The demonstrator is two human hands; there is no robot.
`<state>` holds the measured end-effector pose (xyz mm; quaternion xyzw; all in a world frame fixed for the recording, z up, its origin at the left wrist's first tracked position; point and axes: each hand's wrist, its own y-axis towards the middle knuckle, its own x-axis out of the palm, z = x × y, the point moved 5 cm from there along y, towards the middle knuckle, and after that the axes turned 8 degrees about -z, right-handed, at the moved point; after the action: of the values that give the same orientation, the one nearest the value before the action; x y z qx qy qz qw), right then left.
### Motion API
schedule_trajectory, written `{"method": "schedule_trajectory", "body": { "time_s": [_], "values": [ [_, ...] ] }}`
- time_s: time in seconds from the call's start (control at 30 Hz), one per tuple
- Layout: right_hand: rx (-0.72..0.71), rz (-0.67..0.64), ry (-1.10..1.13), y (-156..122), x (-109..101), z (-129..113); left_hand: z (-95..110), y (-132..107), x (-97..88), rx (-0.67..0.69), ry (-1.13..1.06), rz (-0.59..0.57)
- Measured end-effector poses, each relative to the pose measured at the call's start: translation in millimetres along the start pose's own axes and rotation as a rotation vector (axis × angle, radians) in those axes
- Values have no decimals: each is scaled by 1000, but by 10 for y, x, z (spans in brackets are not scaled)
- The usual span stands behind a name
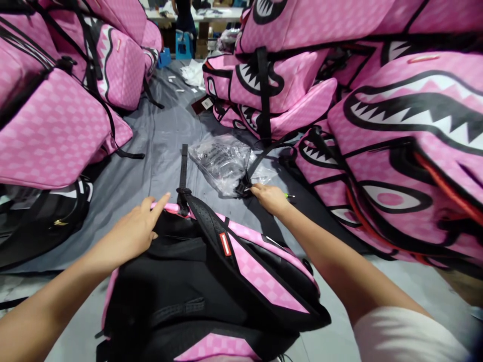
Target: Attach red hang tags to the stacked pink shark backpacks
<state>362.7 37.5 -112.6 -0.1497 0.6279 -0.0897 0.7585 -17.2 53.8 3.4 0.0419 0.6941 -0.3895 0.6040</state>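
Note:
A black and pink checkered backpack (166, 271) lies in front of me, its padded black back and shoulder straps facing up, with a small red label on one strap. My left hand (138, 229) grips its far edge, the index finger stretched along pink trim. A black webbing strap (183, 166) points away from that edge. To the right, my right hand (269, 198) pinches a black buckle (244, 187) on a strap. A small green-tipped item (290, 195) shows beside this hand; its kind I cannot make out. Under the buckle is a clear plastic bag (221, 161).
Pink shark-mouth backpacks are piled at the right (392, 151) and left (56, 125) on a grey-covered table (151, 130). White scraps (193, 73) lie farther back. A blue stool (183, 45) and a standing person (184, 17) are in the background.

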Motion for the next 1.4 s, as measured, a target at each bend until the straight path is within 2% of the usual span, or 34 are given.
{"method": "schedule_trajectory", "body": {
  "time_s": [0.27,0.33,0.43,0.47,0.53,0.63,0.7,0.77,0.87,0.97,1.07,1.17,1.27,1.4],
  "values": [
    [105,101,34,-62,-214,-125,-11,-18,-18,-3,-41,5],
    [206,163,158,-142,-342,-63,-9,-34,-29,-10,-48,4],
    [338,288,602,-391,-637,-17,21,-63,-61,-9,-61,10],
    [317,305,783,-484,-751,-75,37,-70,-72,-12,-64,9],
    [180,299,1074,-655,-1011,-331,66,-73,-96,-29,-62,8],
    [-85,281,1198,-857,-1405,-924,74,-53,-116,-43,-59,48],
    [-257,325,1111,-945,-1612,-1338,26,-63,-89,-25,-118,116],
    [-370,373,939,-993,-1734,-1686,-64,-145,-19,16,-273,236],
    [-360,320,672,-964,-1753,-2002,-219,-417,204,36,-563,444],
    [-329,156,529,-871,-1702,-2160,-259,-682,550,-19,-690,478],
    [-372,-12,377,-785,-1658,-2319,-219,-805,803,-73,-708,487],
    [-394,-110,169,-740,-1615,-2467,-207,-803,890,-108,-696,576],
    [-415,-103,38,-722,-1597,-2582,-209,-753,903,-94,-650,644],
    [-484,-130,-29,-649,-1558,-2689,-222,-724,913,-98,-613,674]
  ]
}}
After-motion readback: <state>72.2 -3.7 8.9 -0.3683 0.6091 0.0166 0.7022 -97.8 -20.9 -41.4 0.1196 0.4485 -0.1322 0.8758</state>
